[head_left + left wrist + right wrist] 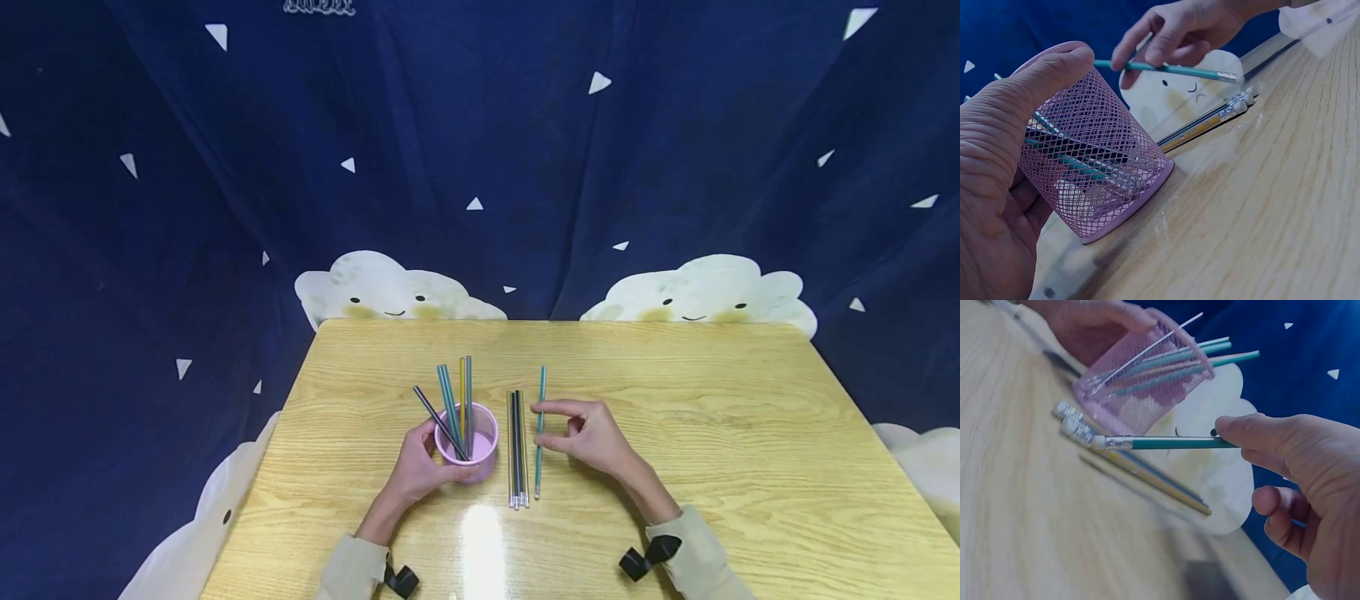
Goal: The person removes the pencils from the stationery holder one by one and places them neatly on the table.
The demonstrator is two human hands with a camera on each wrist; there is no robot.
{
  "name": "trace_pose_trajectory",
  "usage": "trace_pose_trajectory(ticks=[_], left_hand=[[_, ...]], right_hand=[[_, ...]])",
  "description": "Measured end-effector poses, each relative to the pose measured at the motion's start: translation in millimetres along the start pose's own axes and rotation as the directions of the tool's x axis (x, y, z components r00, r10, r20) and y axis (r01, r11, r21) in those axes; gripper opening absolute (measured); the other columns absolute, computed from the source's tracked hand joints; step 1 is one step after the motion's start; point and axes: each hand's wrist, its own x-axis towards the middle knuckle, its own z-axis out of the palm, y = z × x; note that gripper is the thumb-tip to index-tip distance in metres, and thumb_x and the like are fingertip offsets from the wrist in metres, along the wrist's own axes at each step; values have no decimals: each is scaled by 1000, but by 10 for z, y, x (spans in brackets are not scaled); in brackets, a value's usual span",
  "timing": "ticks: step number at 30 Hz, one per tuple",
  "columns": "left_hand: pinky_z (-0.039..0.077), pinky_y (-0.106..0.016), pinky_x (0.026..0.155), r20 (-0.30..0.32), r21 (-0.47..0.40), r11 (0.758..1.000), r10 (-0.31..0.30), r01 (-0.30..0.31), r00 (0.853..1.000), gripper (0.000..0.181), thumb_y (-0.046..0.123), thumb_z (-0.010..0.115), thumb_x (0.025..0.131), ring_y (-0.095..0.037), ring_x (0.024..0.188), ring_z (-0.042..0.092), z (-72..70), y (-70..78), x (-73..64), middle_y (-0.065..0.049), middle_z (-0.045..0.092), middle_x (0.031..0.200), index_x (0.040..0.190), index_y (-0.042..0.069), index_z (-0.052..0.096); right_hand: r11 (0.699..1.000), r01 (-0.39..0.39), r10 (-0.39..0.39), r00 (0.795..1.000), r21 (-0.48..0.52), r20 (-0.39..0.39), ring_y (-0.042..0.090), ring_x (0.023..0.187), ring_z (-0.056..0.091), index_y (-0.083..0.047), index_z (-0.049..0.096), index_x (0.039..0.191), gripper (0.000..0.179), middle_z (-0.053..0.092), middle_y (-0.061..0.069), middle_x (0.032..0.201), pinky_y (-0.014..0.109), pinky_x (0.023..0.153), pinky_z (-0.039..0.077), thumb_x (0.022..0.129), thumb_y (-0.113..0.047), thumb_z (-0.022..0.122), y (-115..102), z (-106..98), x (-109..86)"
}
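Observation:
My left hand (416, 469) grips a pink mesh pencil cup (1107, 137), thumb near the rim and fingers round its far side. Several pencils lean inside the cup: green ones (444, 392), a yellow one (462, 392) and a dark one (431, 407) tilted to the left. To the cup's right, my right hand (592, 433) pinches a green pencil (1172, 443) between thumb and fingers. This pencil has a white eraser in a silver ferrule, which points toward my body. Several pencils (517, 450) in yellow and dark colours lie side by side on the table between the cup and my right hand.
The light wooden table (712, 417) reaches out on both sides of the hands, with a bright glare near its front. Behind it hangs a dark blue cloth (525, 125) with white triangles and smiling clouds. A black strap device (645, 558) is on the right wrist.

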Motion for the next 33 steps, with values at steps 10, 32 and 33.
trace_pose_trajectory(ticks=[10,32,33], left_hand=[[49,-28,112,12,-8,1000,10,-10,1000,84,1,98,62,-36,122,64,-4,-3,3,-15,69,130,137,0,62],[47,-29,114,11,-10,1000,-8,8,1000,87,0,98,62,-32,126,63,-1,10,16,-14,68,135,140,1,60],[47,-29,113,12,-10,1000,-7,7,1000,86,0,98,62,-32,125,63,-1,9,16,-14,68,134,140,1,61]], right_hand=[[994,-90,96,991,-63,91,-3,43,34,-8,73,129,54,66,11,77,14,37,26,80,-18,92,182,16,-33],[924,23,49,983,-382,178,24,129,64,-14,70,135,58,71,2,134,45,111,50,84,-35,87,222,56,-31],[922,21,53,982,-387,180,24,130,63,-14,71,135,57,71,1,135,45,112,49,84,-36,87,224,59,-32]])
